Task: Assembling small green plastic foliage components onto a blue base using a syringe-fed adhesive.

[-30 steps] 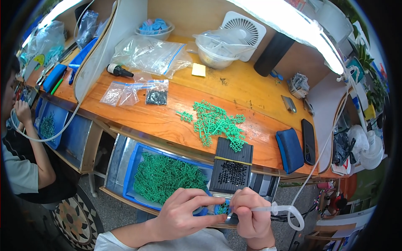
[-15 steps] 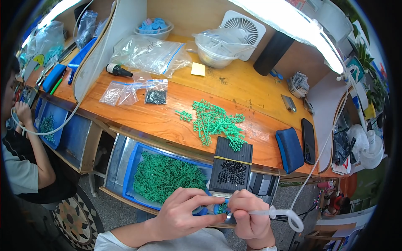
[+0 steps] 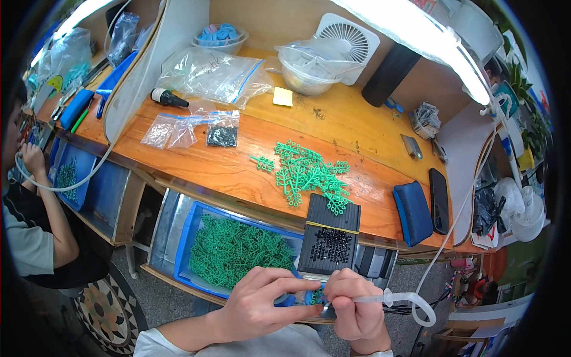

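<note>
Both hands meet low in the middle, in front of the drawer. My left hand (image 3: 262, 300) is closed in a pinch on a small green branched piece with rings (image 3: 316, 296); something blue shows by its fingertips. My right hand (image 3: 355, 300), close against that piece, grips a translucent pen-like tool (image 3: 372, 299) joined to a looped white tube (image 3: 425, 309). The tool's tip is hidden by the fingers. Just beyond lies a black ridged tray (image 3: 314, 221) with a yellow band across it and many small black stones (image 3: 331, 246).
A blue bin (image 3: 183, 250) full of green pieces sits in the open drawer. Green branched pieces (image 3: 303, 172) are heaped on the desk (image 3: 250, 172). Right of them lie a blue pouch (image 3: 411, 213) and a phone (image 3: 438, 199). A co-worker (image 3: 35, 232) sits at left.
Both hands keep almost the same pose and grip. The whole view has shifted very slightly.
</note>
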The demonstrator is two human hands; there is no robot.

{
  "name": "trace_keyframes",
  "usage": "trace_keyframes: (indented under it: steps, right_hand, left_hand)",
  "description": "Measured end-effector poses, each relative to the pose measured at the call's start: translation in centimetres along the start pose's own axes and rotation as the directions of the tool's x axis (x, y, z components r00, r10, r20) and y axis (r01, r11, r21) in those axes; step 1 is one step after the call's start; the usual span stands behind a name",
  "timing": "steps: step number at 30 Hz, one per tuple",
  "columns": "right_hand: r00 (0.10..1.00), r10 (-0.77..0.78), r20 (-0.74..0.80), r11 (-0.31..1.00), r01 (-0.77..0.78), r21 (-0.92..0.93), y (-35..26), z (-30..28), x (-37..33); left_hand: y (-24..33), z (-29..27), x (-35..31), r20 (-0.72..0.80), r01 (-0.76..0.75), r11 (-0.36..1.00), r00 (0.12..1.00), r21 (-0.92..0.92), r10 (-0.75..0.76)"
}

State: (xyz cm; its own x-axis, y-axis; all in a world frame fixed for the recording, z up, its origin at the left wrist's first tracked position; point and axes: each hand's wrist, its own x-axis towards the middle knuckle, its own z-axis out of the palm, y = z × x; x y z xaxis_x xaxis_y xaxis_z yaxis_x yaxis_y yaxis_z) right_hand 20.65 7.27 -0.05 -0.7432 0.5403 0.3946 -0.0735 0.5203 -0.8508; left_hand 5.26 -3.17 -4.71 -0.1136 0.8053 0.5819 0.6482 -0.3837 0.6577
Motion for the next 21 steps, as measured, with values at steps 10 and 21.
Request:
trace_keyframes:
  steps: [10, 21]
  right_hand:
    - [0.999, 0.001, 0.032, 1.0, -0.001, -0.001, -0.26, -0.12, 0.11]
    - [0.992, -0.003, 0.124, 1.0, 0.007, -0.031, -0.34, -0.49, 0.83]
  left_hand:
    - [-0.06, 0.07, -0.15, 0.004, -0.007, 1.0, 1.0, 0.006, 0.007]
    - [-0.12, -0.14, -0.02, 0.01, -0.022, 1.0, 1.0, 0.007, 0.022]
